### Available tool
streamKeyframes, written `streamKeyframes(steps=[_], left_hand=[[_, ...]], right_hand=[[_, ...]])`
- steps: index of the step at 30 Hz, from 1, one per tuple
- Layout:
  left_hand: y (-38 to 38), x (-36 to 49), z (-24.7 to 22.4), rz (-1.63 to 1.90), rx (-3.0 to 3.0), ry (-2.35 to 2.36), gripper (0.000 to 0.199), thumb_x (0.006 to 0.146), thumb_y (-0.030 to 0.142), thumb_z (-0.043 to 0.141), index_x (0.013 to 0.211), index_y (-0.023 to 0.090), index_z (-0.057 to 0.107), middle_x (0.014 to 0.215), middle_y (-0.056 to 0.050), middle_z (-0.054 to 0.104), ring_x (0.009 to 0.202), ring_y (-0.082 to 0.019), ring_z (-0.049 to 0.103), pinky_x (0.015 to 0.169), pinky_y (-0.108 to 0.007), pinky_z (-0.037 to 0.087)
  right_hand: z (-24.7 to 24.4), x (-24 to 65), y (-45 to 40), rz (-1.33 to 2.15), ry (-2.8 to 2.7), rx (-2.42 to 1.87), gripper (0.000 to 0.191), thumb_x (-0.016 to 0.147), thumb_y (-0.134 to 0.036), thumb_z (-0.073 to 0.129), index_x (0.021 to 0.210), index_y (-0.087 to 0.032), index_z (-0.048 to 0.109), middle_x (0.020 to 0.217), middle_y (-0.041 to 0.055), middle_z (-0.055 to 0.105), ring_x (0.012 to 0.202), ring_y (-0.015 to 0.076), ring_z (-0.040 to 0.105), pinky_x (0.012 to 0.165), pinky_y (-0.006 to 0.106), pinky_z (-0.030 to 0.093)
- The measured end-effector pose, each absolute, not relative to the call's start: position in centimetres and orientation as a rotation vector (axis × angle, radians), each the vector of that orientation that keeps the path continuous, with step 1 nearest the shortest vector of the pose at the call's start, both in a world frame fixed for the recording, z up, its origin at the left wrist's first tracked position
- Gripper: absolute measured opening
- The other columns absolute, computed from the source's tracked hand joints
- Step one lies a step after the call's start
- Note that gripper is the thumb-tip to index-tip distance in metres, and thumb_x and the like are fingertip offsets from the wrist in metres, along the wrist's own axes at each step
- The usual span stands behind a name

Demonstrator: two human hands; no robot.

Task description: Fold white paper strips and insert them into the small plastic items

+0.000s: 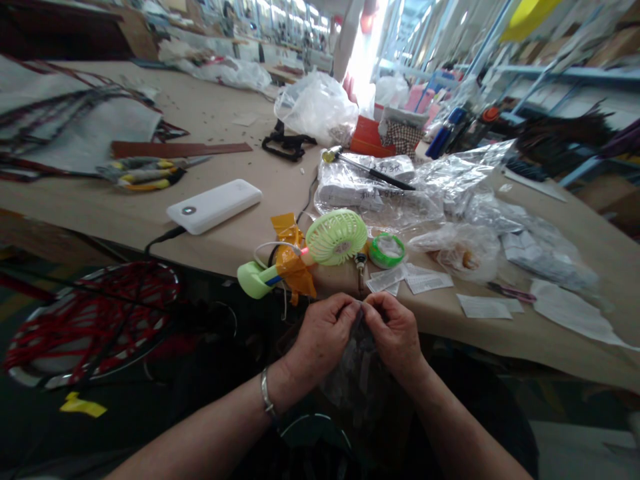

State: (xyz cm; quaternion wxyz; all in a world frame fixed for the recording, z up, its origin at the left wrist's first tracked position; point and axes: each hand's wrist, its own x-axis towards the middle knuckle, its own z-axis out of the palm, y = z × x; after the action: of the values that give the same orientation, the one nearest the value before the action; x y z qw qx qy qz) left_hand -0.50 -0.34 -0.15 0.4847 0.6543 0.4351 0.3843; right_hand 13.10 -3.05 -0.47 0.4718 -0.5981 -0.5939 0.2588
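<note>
Fingers [345, 308] of the left hand [320, 337] and right hand [399, 337] are pinched together, tip near tip, on a small thin piece [359, 316] too blurred to identify. It sits just off the near edge of the table [215, 163], where a green fan [337, 238] and white paper slips [429, 279] lie beyond the hands.

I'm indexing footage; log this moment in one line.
left hand: pinched | right hand: pinched, beside left | between them: unclear | beyond: green fan, white slips
</note>
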Motion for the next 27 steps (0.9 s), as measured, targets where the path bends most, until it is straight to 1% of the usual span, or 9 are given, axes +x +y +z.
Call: streamKeyframes(steps=[11,16,21,27], left_hand=[[-0.16,-0.31,-0.45,0.931,1.632,1.059,0.023,0.085,0.026,0.045,0.075,0.015,0.063,0.067,0.001,0.060,0.063,-0.010,0.052,0.059,-0.020,0.040],[0.12,-0.22,-0.45,0.934,1.638,1.095,0.023,0.084,0.023,0.046,0.071,0.015,0.062,0.064,0.001,0.059,0.060,-0.010,0.051,0.057,-0.020,0.039],[0.29,-0.18,-0.60,0.949,1.641,1.092,0.023,0.085,0.026,0.046,0.073,0.015,0.063,0.064,0.001,0.059,0.060,-0.010,0.051,0.057,-0.020,0.038],[0.37,0.13,-0.70,0.967,1.631,1.070,0.024,0.085,0.026,0.046,0.070,0.015,0.061,0.062,0.002,0.056,0.059,-0.009,0.049,0.055,-0.019,0.037]], right_hand=[[-0.78,13.27,-3.00,0.618,-1.447,-1.475,0.012,0.082,-0.025,0.051,0.073,-0.017,0.054,0.062,-0.0043,0.049,0.058,0.0091,0.045,0.057,0.020,0.037],[-0.56,13.20,-2.69,0.630,-1.467,-1.481,0.013,0.082,-0.025,0.051,0.072,-0.017,0.054,0.062,-0.0043,0.049,0.058,0.0092,0.044,0.057,0.020,0.037],[-0.64,13.21,-2.54,0.616,-1.459,-1.476,0.012,0.082,-0.023,0.051,0.073,-0.017,0.054,0.062,-0.0044,0.048,0.058,0.0093,0.044,0.057,0.020,0.037],[-0.72,13.29,-2.43,0.604,-1.454,-1.481,0.012,0.083,-0.025,0.051,0.074,-0.017,0.055,0.062,-0.0041,0.049,0.058,0.0095,0.044,0.058,0.021,0.037]])
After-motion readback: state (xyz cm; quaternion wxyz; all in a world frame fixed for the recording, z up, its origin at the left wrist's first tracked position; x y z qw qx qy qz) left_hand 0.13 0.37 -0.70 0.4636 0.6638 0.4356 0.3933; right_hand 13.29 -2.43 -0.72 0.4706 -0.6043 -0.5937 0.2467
